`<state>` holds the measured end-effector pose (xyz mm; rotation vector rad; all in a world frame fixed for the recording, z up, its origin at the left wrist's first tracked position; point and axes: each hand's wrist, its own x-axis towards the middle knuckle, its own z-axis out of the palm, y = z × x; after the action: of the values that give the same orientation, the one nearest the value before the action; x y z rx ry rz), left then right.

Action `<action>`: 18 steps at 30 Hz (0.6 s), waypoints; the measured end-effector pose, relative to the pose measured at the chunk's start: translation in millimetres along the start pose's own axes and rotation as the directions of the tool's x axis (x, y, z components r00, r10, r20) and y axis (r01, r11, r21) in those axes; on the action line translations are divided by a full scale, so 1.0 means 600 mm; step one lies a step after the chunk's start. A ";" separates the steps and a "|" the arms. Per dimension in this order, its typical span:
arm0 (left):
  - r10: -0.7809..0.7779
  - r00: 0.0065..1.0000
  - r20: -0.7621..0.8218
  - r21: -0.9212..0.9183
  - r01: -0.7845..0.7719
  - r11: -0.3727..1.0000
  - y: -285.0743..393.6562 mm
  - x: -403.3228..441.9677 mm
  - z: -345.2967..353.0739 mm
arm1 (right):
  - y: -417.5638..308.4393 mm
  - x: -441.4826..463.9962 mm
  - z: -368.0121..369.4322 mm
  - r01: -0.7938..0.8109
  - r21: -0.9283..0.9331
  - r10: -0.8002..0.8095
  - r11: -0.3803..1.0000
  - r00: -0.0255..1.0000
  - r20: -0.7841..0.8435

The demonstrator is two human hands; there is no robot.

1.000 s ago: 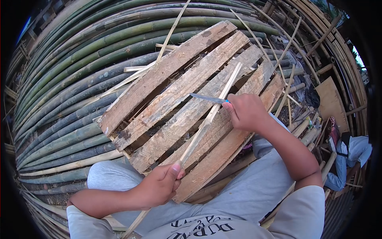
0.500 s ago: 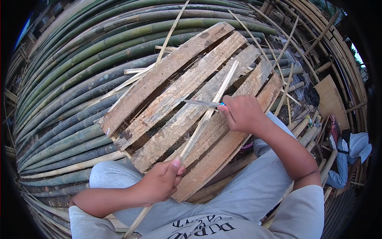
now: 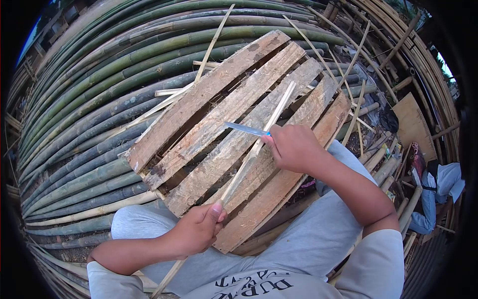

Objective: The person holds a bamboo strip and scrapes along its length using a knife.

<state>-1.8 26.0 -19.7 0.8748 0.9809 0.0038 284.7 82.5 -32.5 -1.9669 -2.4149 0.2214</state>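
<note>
A long pale bamboo strip (image 3: 250, 159) lies diagonally over a slatted wooden crate (image 3: 219, 122). My left hand (image 3: 195, 228) is closed round the strip near the crate's lower edge, and the strip's tail comes out below it. My right hand (image 3: 294, 148) is closed on the handle of a knife (image 3: 245, 129). The blade points left and crosses the strip around its middle. Most of the handle is hidden by my fingers; a bit of blue shows. Thin shavings are scattered on the slats.
Rows of green bamboo poles (image 3: 114, 65) lie behind and left of the crate. Loose thin strips (image 3: 215, 42) lean at its far side. On the right are a plywood board (image 3: 415, 124), a dark plastic bag (image 3: 388, 120) and a blue-and-white cloth item (image 3: 425, 199).
My right hand with the knife has moved left and slightly down along the strip. The blade has tilted a little. My left hand has shifted slightly left, still holding the strip.
</note>
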 end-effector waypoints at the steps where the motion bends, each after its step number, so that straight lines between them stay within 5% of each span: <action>1: 0.002 1.000 0.000 0.002 -0.002 1.000 0.000 -0.001 0.001 | 0.015 0.002 0.009 -0.023 -0.014 0.022 1.000 0.997 -0.072; 3: -0.002 1.000 0.005 0.003 0.002 1.000 0.000 -0.004 0.001 | 0.050 0.020 0.005 -0.186 -0.019 0.182 0.982 0.975 -0.130; 6: -0.040 0.999 0.015 -0.038 0.041 0.998 0.005 -0.008 -0.004 | 0.055 0.024 0.000 -0.215 -0.052 0.208 0.975 0.971 -0.117; 8: -0.044 0.998 0.040 -0.048 0.046 0.998 0.001 -0.009 -0.005 | -0.006 -0.002 -0.006 -0.050 -0.002 0.049 0.999 0.999 -0.010; 14: -0.038 0.999 0.007 -0.049 0.038 0.998 0.003 0.002 -0.008 | 0.020 0.004 -0.001 -0.056 0.070 0.063 0.996 0.994 -0.094; 18: -0.084 0.996 0.034 -0.049 0.086 0.995 0.000 -0.007 -0.003 | -0.008 -0.013 -0.007 -0.067 0.042 0.066 0.997 0.997 0.026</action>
<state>-5.7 25.7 -17.5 0.7847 0.9831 -0.0578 282.2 74.6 -27.2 -2.0402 -2.3403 0.2984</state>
